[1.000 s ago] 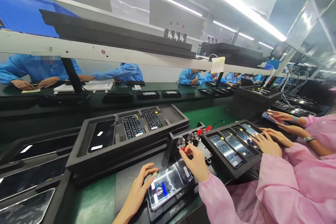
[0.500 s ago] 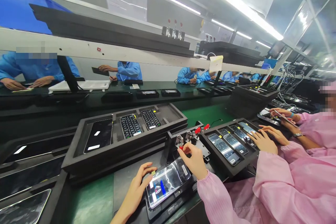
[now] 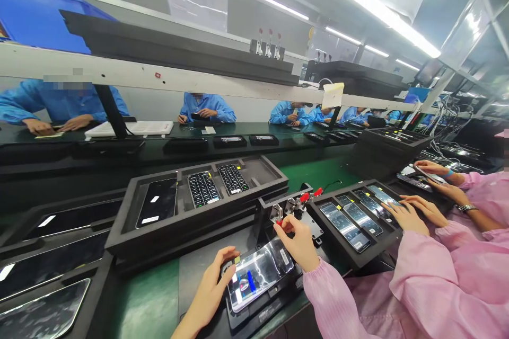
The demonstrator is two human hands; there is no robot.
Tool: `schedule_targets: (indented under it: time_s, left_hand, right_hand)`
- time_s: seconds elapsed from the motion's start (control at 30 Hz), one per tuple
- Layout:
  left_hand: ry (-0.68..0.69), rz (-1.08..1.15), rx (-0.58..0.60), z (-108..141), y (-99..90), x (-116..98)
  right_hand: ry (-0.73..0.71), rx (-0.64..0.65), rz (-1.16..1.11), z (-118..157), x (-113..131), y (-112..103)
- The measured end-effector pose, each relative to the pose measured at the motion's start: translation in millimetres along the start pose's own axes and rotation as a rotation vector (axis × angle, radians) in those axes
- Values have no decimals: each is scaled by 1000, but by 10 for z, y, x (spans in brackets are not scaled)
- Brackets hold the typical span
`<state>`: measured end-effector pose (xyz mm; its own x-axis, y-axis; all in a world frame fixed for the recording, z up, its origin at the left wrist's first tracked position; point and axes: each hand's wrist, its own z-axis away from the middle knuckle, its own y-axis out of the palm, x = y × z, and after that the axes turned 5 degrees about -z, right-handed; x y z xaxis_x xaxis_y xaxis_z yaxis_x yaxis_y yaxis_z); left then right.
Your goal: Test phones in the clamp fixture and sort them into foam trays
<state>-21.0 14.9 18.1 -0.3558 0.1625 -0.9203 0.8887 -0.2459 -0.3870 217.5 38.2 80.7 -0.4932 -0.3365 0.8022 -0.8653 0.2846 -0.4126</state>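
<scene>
A smartphone (image 3: pixel 260 273) with a glossy screen and a blue mark lies face up, tilted in view, in a black fixture (image 3: pixel 274 304). My left hand (image 3: pixel 217 280) rests at its left edge, thumb and fingers apart, fingertips near a small yellow tab. My right hand (image 3: pixel 296 241) pinches the red-tipped lever (image 3: pixel 279 224) of a metal toggle clamp behind the phone's far edge. More red-handled clamps (image 3: pixel 304 197) stand to its right, above a metal plate (image 3: pixel 314 223).
A black foam tray (image 3: pixel 260 169) with several phones stands behind my hands. More phones lie in trays at the left (image 3: pixel 75 254) and in a tray at the right (image 3: pixel 345 225), where a pink-sleeved co-worker's hands (image 3: pixel 409 214) reach. Blue-sleeved people sit across the bench.
The whole scene has shifted slightly right in view. My hands keep their places at the phone and lever. Across the bench, a person has drawn a dark flat piece in towards the body.
</scene>
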Motion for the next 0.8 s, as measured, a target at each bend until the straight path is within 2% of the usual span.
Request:
schedule_targets:
  time_s: [0.23, 0.47, 0.8]
  left_hand:
    - [56, -194, 9, 153, -49, -3]
    - [96, -351, 98, 200, -43, 62]
    - [173, -405, 114, 234, -40, 66]
  right_hand:
    - [-2, -4, -39, -2, 0, 1]
    - [-3, -41, -29, 11, -7, 28]
    - [-1, -47, -29, 36, -47, 35]
